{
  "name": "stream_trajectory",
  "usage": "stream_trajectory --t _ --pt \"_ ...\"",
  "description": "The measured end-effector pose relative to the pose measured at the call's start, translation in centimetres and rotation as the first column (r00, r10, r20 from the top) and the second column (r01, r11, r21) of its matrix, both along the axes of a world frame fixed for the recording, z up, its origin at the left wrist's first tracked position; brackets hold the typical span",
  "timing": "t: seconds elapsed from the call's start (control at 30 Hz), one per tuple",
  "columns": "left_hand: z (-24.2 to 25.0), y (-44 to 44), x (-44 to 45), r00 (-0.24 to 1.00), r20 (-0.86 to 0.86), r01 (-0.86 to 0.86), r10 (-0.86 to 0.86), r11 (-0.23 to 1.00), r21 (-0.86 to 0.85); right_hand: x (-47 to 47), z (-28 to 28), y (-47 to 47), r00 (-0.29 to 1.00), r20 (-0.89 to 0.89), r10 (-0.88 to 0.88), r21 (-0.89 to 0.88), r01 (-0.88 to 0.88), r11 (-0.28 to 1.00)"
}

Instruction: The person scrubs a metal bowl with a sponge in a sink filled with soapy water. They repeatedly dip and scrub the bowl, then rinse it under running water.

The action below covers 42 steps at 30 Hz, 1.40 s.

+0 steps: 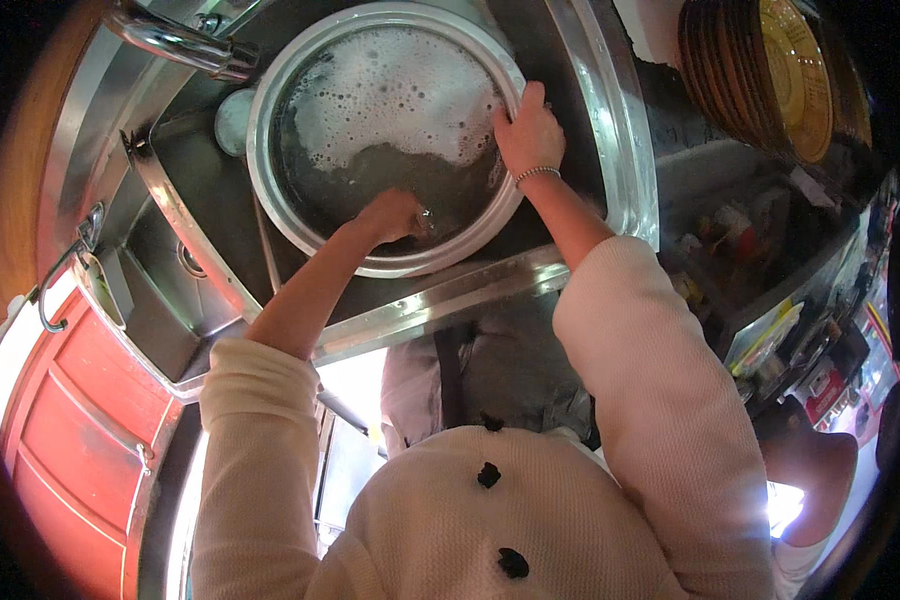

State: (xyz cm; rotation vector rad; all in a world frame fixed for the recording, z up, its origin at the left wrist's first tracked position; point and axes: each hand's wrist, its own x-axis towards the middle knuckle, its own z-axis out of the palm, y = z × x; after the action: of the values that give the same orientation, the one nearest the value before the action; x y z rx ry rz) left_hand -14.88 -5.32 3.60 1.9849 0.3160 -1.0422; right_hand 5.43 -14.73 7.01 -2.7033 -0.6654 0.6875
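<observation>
A large round metal basin [261, 180] stands in a stainless steel sink [195, 180], holding dark water with white suds [390, 97] over its far part. My left hand [392, 215] dips into the water at the basin's near side. Its fingertips are under the surface, so whether they hold anything is hidden. At the right, my right hand [532, 131] grips the basin's rim, with the thumb on the inner side. A round pale disc [236, 122] shows beside the basin's left edge, and a thin rod [265, 247] lies below it.
A chrome faucet [187, 49] reaches over the sink's upper left corner. Further left is a second sink compartment [172, 277]. Several stacked brown plates [784, 82] stand at the upper right. A red panelled door [82, 420] is at lower left; part of another person [817, 480] shows at lower right.
</observation>
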Motion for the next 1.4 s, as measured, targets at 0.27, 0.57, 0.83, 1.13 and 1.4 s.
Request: stream_trajectory --t 0.27,0.57,0.83,1.13,1.4 --pt "-2.2 -0.4 -1.4 0.996 0.073 -0.046 0.05 0.997 -0.056 0.3 -0.3 -0.3 0.999 -0.044 -0.008 -0.011 0.008 1.0" --pt "-2.6 -0.7 -2.6 0.97 0.22 -0.089 0.105 0.993 -0.084 0.2 -0.2 0.0 0.997 -0.075 -0.016 0.006 0.017 1.0" --pt "-3.0 -1.5 -3.4 0.979 0.187 0.048 -0.086 0.979 0.198 0.2 0.4 0.3 0.995 -0.095 -0.027 -0.01 0.026 1.0" --pt "-2.6 0.2 -2.4 0.983 0.039 -0.168 0.18 0.963 -0.212 0.2 -0.2 -0.1 0.998 -0.061 -0.029 0.041 0.031 0.999" --pt "-0.7 -0.1 -1.5 0.974 0.188 0.112 -0.126 0.99 0.086 0.3 -0.4 -0.1 0.997 -0.077 -0.033 0.033 0.035 0.999"
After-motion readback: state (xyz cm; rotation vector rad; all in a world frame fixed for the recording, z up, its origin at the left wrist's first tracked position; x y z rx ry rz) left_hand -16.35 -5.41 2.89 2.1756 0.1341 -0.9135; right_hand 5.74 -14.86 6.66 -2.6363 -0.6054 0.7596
